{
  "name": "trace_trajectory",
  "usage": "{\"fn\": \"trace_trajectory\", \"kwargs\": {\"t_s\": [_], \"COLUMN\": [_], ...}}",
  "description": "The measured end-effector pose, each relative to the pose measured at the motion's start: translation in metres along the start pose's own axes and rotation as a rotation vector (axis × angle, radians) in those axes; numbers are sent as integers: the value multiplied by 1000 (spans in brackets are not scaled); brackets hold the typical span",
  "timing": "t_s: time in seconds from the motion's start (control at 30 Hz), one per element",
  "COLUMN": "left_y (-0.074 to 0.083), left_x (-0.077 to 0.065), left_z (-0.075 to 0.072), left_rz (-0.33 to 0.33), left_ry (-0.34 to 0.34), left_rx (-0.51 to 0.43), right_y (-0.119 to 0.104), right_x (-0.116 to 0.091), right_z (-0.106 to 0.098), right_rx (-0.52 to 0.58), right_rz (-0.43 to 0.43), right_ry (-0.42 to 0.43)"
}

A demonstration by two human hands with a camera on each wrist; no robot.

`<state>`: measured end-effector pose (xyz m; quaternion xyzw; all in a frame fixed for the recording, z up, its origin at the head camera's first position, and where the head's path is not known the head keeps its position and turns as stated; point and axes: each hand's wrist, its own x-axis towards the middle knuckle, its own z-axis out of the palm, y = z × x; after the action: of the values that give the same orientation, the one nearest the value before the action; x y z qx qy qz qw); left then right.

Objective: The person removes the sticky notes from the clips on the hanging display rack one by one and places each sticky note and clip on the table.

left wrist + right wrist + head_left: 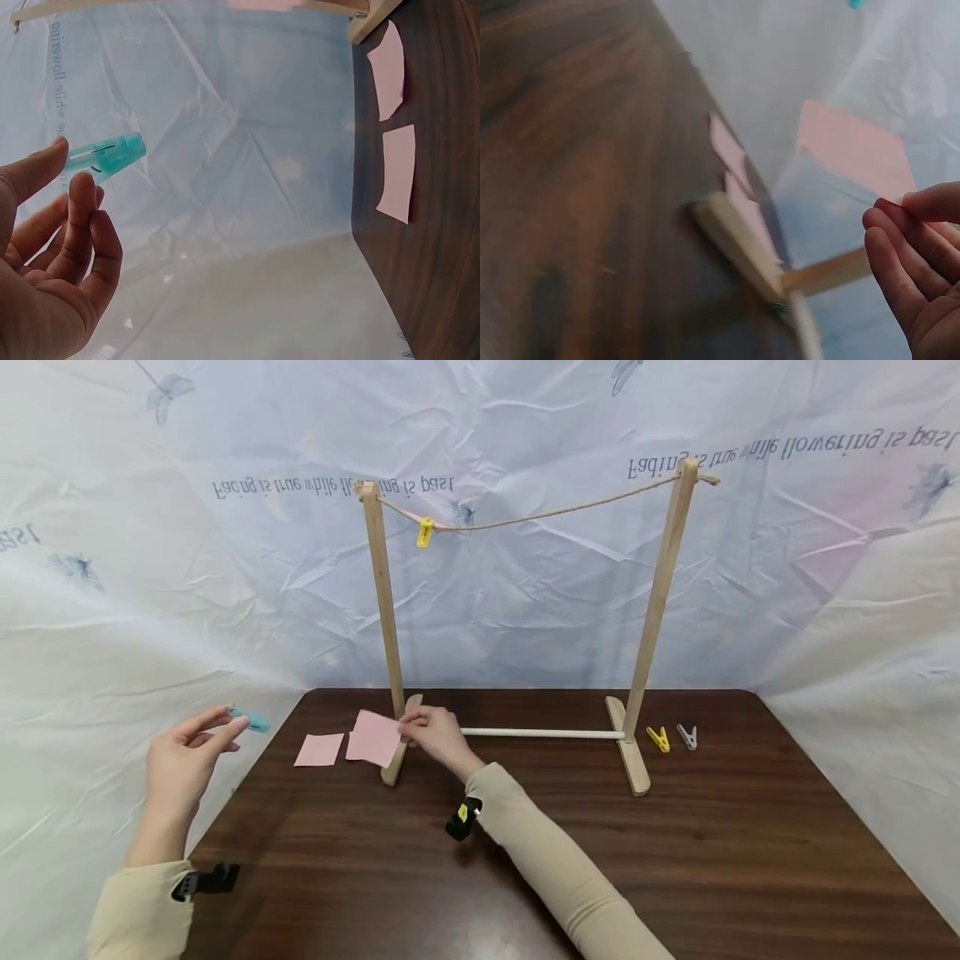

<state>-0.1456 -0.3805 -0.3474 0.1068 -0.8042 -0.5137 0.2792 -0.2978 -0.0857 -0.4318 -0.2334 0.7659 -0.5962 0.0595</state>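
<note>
My left hand point(183, 756) pinches a teal clothespin point(112, 156) between thumb and fingertips, raised off the table's left side. Between thumb and fingers of my right hand point(441, 742) is the edge of a pink paper square point(855, 146), held up in front of the left post. Two more pink paper squares lie on the table beyond it; the left one point(320, 749) shows whole, while the other point(388, 71) is partly covered by the held sheet in the head view.
A wooden stand with a left post point(384, 602) and right post point(660, 602) carries a sagging rope point(555, 513). One yellow clothespin point(425, 532) is clipped on the rope. A yellow clothespin point(658, 739) and a grey clothespin point(687, 737) lie right of the stand.
</note>
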Motion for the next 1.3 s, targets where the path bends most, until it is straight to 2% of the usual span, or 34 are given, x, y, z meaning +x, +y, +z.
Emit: {"fn": "trace_trajectory", "kwargs": {"t_s": [0.2, 0.53, 0.73, 0.87, 1.07, 1.3], "left_y": [-5, -8, -12, -14, -16, -17], "left_x": [-3, -4, -5, -5, -5, -4], "left_z": [-2, 3, 5, 6, 7, 15], "left_rz": [-16, -34, -28, -37, -42, -6], "left_ry": [-1, 17, -23, -37, -59, -109], "left_rx": [39, 60, 105, 120, 128, 163], "right_y": [14, 27, 32, 34, 34, 36], "right_x": [-10, -18, -20, -21, -21, -21], "right_z": [22, 40, 47, 49, 49, 32], "right_rx": [-56, -158, -247, -279, -265, -233], "right_rz": [41, 51, 74, 72, 68, 95], "right_ry": [-79, -204, -245, -248, -265, -278]}}
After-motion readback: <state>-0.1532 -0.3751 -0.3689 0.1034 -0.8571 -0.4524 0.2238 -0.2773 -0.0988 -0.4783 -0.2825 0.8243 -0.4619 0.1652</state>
